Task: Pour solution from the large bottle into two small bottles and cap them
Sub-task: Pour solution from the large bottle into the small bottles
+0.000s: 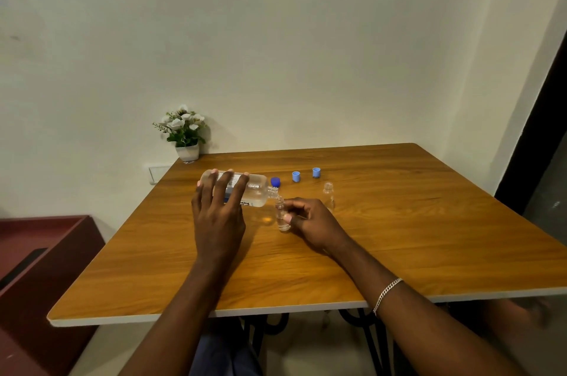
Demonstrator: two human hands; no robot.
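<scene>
With the left hand (219, 216) gripping the tipped large bottle (242, 190) and right hand (310, 222) fingers pinching the near small bottle (282, 216) mid-table, over-tilting could flood its narrow neck.

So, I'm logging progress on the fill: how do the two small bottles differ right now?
The small bottle near the left is gripped by the right hand; the other small bottle stands free behind that hand. The held one sits under the mouth of the large bottle, tilted by the left hand, and shows some liquid; I cannot tell what the free one holds. Both are clear, upright and uncapped.
</scene>
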